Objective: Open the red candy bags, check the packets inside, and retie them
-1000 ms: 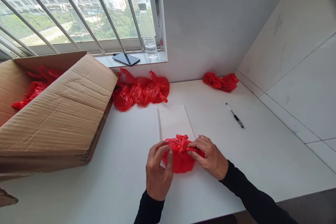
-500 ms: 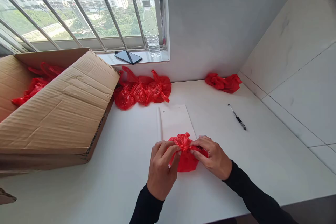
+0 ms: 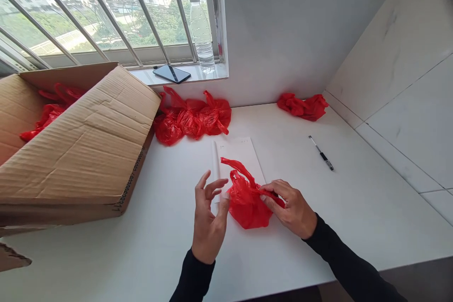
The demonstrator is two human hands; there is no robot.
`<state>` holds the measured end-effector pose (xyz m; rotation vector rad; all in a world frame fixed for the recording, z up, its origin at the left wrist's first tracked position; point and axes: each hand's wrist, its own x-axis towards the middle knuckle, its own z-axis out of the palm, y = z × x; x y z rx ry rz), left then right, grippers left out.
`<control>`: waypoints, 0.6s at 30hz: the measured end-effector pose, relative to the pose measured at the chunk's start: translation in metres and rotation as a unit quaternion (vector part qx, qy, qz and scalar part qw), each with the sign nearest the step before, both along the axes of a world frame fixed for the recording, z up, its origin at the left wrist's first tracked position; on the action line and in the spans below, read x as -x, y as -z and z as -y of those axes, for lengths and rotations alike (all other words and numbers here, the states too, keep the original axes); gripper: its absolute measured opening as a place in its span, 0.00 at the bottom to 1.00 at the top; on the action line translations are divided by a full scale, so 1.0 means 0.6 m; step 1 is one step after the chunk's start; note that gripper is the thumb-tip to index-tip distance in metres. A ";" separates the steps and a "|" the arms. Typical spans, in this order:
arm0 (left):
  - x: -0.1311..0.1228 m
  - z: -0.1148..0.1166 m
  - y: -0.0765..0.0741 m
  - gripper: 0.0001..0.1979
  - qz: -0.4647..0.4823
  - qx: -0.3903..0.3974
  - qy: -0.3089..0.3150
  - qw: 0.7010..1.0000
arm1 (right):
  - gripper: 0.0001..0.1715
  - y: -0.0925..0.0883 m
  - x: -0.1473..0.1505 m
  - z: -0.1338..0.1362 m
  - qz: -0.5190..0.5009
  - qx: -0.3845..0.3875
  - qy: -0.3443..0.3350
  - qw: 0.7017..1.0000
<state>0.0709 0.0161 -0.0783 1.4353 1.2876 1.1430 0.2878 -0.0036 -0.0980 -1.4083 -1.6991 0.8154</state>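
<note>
A small bundle in a red plastic bag (image 3: pixel 247 200) rests on the white table (image 3: pixel 354 207), half on a white sheet of paper (image 3: pixel 236 155). My right hand (image 3: pixel 290 206) pinches one of the bag's handles at its right side. My left hand (image 3: pixel 208 212) is just left of the bag with fingers spread, the thumb near the plastic, holding nothing. A loose handle of the bag sticks up toward the paper.
A large open cardboard box (image 3: pixel 78 151) with red bags (image 3: pixel 46 115) inside lies at the left. More tied red bags (image 3: pixel 193 118) lie under the window and one (image 3: pixel 300 106) at the back right. A pen (image 3: pixel 321 153) lies to the right. A phone (image 3: pixel 171 74) and water bottle (image 3: pixel 201 33) stand on the sill.
My left hand has let go of the bag's top and opened. The bag's handle has sprung loose upward, while my right hand keeps its pinch.
</note>
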 end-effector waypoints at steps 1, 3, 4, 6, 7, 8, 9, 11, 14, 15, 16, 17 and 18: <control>-0.006 0.001 0.004 0.25 -0.040 -0.009 0.020 0.999 | 0.09 -0.002 0.001 0.000 -0.003 0.000 -0.002 1.000; -0.014 0.003 0.011 0.16 -0.131 -0.050 0.074 0.987 | 0.09 -0.004 0.003 0.001 -0.004 0.000 -0.006 1.000; -0.016 0.002 0.014 0.11 -0.166 -0.076 0.099 0.978 | 0.09 -0.005 0.003 0.002 -0.005 0.000 -0.006 1.000; -0.015 -0.001 0.019 0.05 -0.203 -0.110 0.117 0.966 | 0.09 -0.004 0.000 0.003 -0.007 -0.002 0.003 1.000; -0.012 -0.003 0.021 0.06 -0.208 -0.114 0.110 0.965 | 0.09 -0.003 -0.004 0.004 -0.009 -0.002 0.012 1.000; -0.007 -0.006 0.023 0.07 -0.209 -0.112 0.096 0.967 | 0.09 -0.001 -0.008 0.005 -0.014 0.000 0.026 1.000; -0.002 -0.009 0.024 0.07 -0.208 -0.108 0.081 0.969 | 0.10 0.000 -0.013 0.006 -0.019 0.004 0.045 0.999; 0.010 -0.013 0.025 0.06 -0.204 -0.104 0.046 0.972 | 0.11 0.003 -0.023 0.007 -0.020 0.005 0.091 0.996; 0.013 -0.009 0.018 0.07 -0.197 -0.113 0.035 0.973 | 0.10 0.001 -0.029 0.009 -0.005 -0.004 0.115 0.993; 0.008 -0.005 0.014 0.09 -0.194 -0.124 0.054 0.972 | 0.11 -0.003 -0.026 0.009 0.002 -0.005 0.105 0.994; 0.002 -0.001 0.011 0.11 -0.196 -0.138 0.080 0.968 | 0.15 -0.007 -0.021 0.009 0.007 -0.002 0.089 0.996; -0.006 0.004 0.008 0.14 -0.204 -0.152 0.109 0.961 | 0.18 -0.011 -0.015 0.008 0.011 0.003 0.071 0.997; -0.014 0.008 0.006 0.16 -0.218 -0.167 0.132 0.952 | 0.19 -0.015 -0.008 0.007 0.016 0.006 0.054 0.998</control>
